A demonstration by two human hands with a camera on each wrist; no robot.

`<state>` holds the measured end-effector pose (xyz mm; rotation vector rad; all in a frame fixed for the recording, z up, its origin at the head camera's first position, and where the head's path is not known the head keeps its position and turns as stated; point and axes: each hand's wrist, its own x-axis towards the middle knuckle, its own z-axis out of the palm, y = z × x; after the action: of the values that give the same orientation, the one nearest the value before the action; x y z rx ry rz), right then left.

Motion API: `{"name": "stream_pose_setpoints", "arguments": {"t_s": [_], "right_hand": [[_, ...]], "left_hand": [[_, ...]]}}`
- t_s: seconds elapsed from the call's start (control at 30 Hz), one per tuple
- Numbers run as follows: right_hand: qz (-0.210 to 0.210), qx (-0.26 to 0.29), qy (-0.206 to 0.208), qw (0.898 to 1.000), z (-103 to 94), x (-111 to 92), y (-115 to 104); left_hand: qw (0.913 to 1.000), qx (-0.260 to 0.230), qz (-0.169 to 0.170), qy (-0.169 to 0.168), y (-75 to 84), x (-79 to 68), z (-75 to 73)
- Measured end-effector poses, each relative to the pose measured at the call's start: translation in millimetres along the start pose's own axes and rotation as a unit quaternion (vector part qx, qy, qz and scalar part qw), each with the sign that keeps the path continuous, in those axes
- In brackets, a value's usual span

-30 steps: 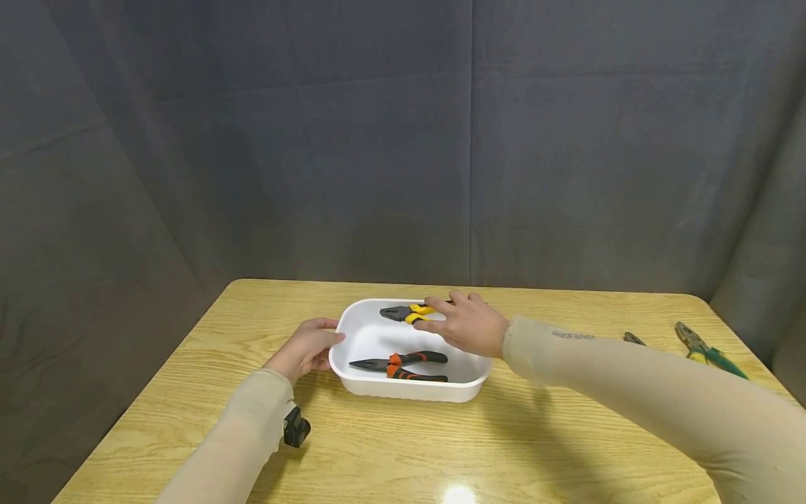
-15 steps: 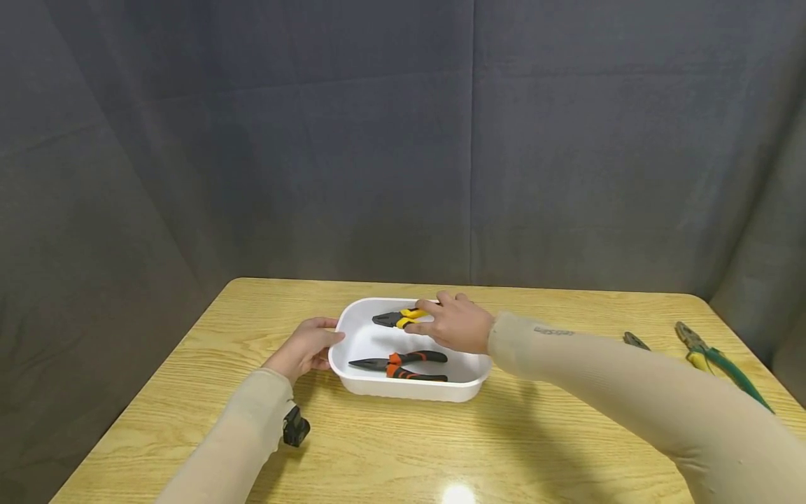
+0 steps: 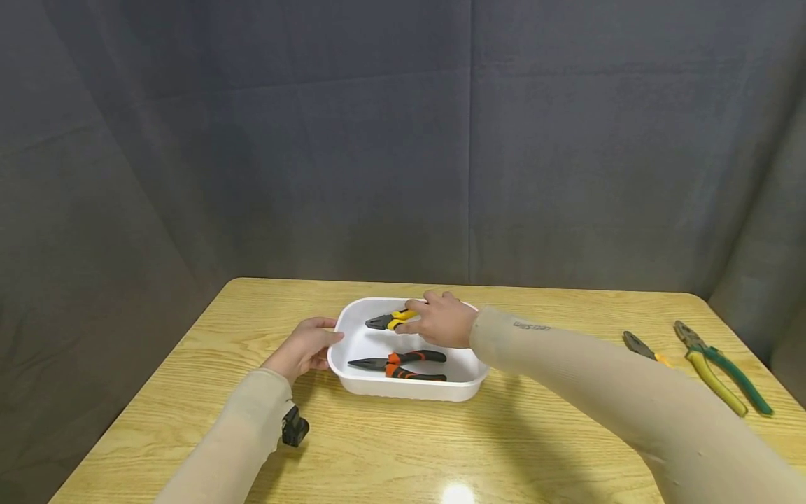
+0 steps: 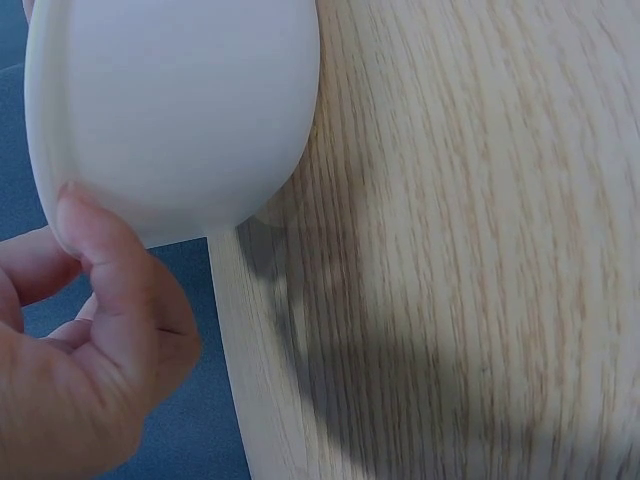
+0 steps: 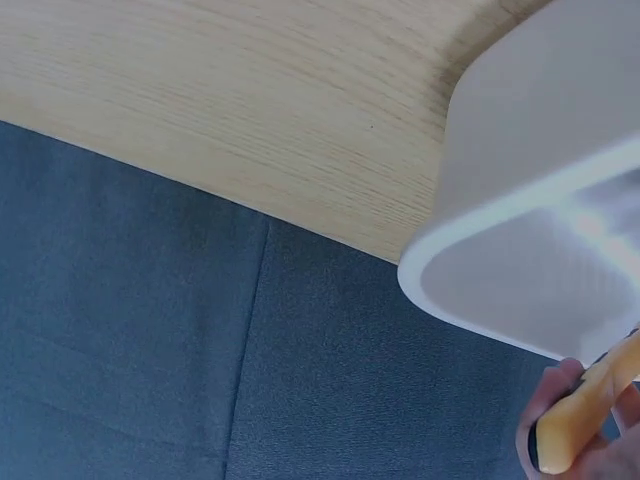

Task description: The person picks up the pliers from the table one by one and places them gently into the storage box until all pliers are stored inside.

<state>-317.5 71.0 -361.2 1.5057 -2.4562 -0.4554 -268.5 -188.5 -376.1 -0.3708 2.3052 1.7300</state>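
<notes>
A white plastic tray (image 3: 409, 392) stands on the wooden table. My left hand (image 3: 307, 348) holds its left end, thumb on the rim; the left wrist view shows that thumb against the tray wall (image 4: 190, 110). Inside the tray lie needle-nose pliers (image 3: 393, 363) with black and orange handles. My right hand (image 3: 446, 320) grips combination pliers (image 3: 380, 322) by their yellow and black handles, head pointing left over the far part of the tray. One yellow handle (image 5: 575, 425) shows between the fingers in the right wrist view. The palm hides the rest of the handles in the head view.
At the right of the table (image 3: 390, 455) lie pliers with one green and one yellow handle (image 3: 718, 367). Beside them are dark-headed pliers (image 3: 639, 344), their handles mostly behind my right sleeve. A grey curtain (image 3: 403, 175) hangs behind the far table edge.
My right hand has moved left and slightly nearer with the combination pliers, farther over the tray. My left hand and the tray have stayed about where they were.
</notes>
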Motion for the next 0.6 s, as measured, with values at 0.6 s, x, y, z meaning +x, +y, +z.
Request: {"name": "stream_pose_setpoints", "arguments": {"t_s": [0.6], "right_hand": [[0.013, 0.03, -0.059, 0.998, 11.5, 10, -1]], "left_hand": [[1.0, 0.003, 0.001, 0.002, -1.0, 2.8, 0.4]]}}
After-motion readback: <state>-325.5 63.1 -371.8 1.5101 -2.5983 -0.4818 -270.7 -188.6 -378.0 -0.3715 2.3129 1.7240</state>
